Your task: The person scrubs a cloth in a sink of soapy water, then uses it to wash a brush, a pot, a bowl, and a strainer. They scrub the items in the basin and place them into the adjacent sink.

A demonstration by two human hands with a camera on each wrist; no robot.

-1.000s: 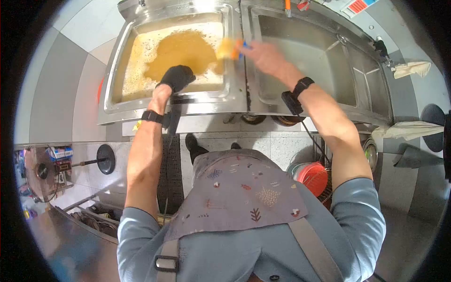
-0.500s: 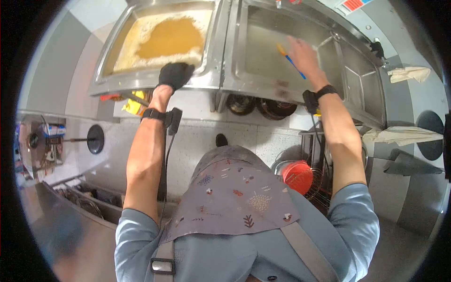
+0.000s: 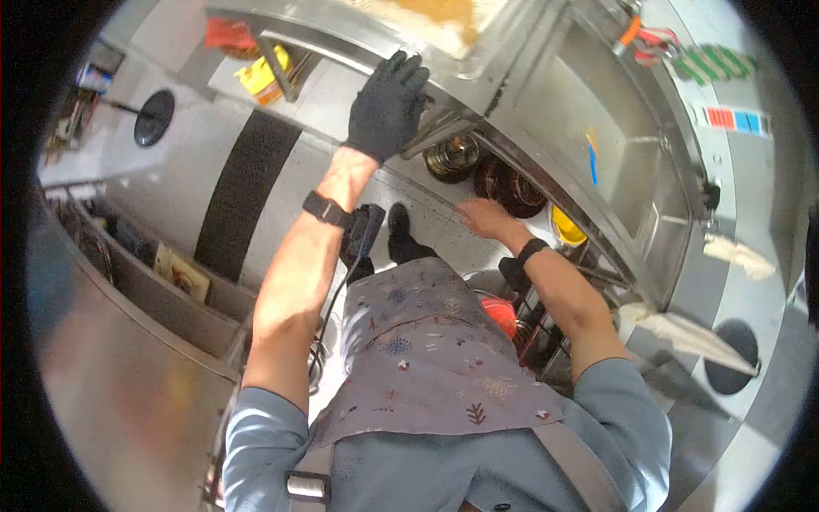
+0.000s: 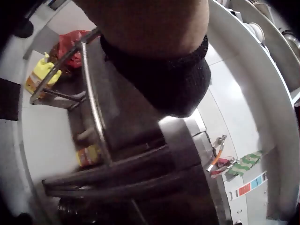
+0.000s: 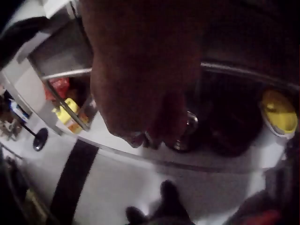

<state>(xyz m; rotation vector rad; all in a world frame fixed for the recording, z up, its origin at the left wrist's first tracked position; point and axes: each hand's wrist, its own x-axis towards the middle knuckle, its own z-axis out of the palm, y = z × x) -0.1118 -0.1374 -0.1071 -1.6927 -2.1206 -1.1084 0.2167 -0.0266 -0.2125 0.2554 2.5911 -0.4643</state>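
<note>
Sink (image 3: pixel 469 81) of shiny grey steel, with two basins, fills the space from twelve to two o'clock. It should be stiff, very heavy and slippery where wet; its front edge looks like the best part to hold. The left hand (image 3: pixel 388 107), in a black knit glove, lies at that edge at twelve o'clock, fingers straight and holding nothing; it seems to touch the steel. Past it, the left basin has yellow-brown water (image 3: pixel 448 13). In the right basin (image 3: pixel 559 102) lies a thin blue stick with an orange end (image 3: pixel 593 162), at two o'clock; it is likely light.

The bare right hand (image 3: pixel 486 220) is at two o'clock, near the round, dark pots (image 3: pixel 512 188). Its fingers are too dark to see well, so I cannot tell if they pinch anything. The pots look hard and heavy, so take them by two sides. They stand on a white shelf (image 3: pixel 320 94) under the sink, beside a yellow tub (image 3: pixel 567 226) near three o'clock.

Farther out, a yellow plastic jug (image 3: pixel 263 75) is near eleven o'clock. The pale floor (image 3: pixel 179 196) has a black strip (image 3: pixel 247 192) at ten, and a long steel counter (image 3: pixel 128 358) is at eight.
</note>
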